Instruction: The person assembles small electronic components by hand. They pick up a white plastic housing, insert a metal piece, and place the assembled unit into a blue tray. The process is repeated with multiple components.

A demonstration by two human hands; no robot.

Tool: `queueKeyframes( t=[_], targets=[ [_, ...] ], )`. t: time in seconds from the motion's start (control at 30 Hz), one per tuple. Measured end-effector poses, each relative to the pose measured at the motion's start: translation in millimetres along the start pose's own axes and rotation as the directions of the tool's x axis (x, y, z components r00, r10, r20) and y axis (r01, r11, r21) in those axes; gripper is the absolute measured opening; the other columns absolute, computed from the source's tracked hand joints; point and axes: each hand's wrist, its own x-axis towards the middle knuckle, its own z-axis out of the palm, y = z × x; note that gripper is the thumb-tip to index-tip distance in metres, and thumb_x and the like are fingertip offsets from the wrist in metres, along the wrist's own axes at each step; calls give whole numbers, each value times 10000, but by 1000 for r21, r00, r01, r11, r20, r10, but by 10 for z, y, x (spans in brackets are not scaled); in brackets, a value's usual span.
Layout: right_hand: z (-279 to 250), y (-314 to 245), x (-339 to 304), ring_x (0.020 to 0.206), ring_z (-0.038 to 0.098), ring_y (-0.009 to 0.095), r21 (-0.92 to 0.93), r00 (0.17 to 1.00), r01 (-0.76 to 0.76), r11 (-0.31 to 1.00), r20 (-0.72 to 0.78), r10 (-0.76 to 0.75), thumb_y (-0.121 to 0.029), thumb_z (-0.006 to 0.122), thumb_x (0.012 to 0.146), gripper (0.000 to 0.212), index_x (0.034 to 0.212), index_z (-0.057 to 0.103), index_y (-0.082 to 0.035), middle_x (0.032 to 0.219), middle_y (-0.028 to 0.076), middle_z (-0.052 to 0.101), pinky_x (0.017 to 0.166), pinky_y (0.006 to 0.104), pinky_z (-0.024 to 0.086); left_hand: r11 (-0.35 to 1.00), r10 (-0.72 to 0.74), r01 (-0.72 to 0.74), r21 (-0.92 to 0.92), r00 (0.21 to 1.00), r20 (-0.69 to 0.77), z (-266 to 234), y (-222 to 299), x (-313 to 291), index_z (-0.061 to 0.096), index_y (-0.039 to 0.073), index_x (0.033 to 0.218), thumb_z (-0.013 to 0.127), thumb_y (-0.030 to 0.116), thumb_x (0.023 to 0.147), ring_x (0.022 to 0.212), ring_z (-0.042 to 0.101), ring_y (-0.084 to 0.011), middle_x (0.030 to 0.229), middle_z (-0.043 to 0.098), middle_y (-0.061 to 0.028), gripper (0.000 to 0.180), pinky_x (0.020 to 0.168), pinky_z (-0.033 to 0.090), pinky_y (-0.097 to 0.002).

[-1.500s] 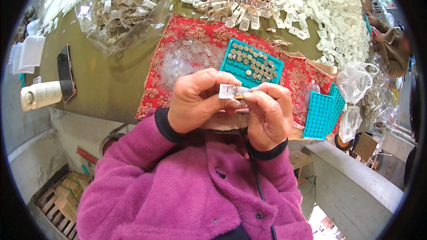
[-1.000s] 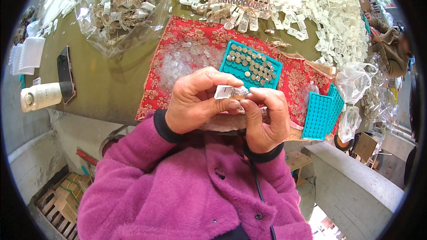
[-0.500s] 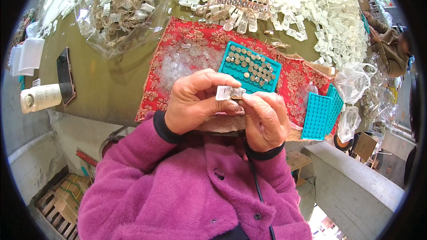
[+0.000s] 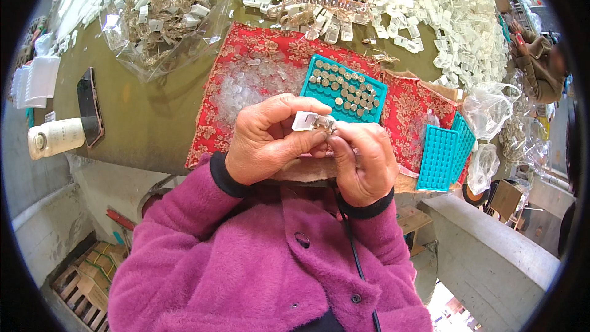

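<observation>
Above the near edge of a red floral cloth (image 4: 215,95), my left hand (image 4: 258,141) pinches a small white battery box (image 4: 303,121) between thumb and fingers. Its metallic inner part shows at the right end. My right hand (image 4: 370,163) is closed at that end, thumb and forefinger pressed against it; whether a button cell is between the fingertips, I cannot tell. Just beyond my hands lies a teal tray (image 4: 312,89), its far and right parts holding rows of silver button cells (image 4: 347,89). Loose clear plastic pieces (image 4: 243,89) are heaped on the cloth's left part.
White battery boxes (image 4: 455,18) pile up at the back, near a wired cluster (image 4: 332,3). A clear bag (image 4: 166,18) holds wired boxes. A phone (image 4: 90,107) and a white bottle (image 4: 56,138) are at left, teal trays (image 4: 437,158) and plastic bags (image 4: 488,110) at right. Another person (image 4: 538,64) sits far right.
The battery box has shifted slightly up and left, its right end tilting down. My right thumb and forefinger have changed position against that end. The tray stays in place.
</observation>
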Motion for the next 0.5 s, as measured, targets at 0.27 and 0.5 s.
queueKeyframes(
  t=[0.27,0.5],
  targets=[
    [52,81,8,889,679,348,-102,992,122,987,-8,-123,81,756,796,297,1056,643,-8,947,136,663,806,454,571,985,-84,89,-148,996,37,3,38,6,707,-20,1238,735,-64,951,981,718,-130,1109,712,-69,292,830,609,-272],
    [96,35,0,900,678,348,24,1000,13,1000,-26,-12,60,716,818,262,1047,614,-19,982,153,645,794,419,570,888,216,-215,406,975,44,-19,3,37,744,5,1171,807,-27,877,889,710,-158,1005,730,-93,302,768,578,-298]
  ],
)
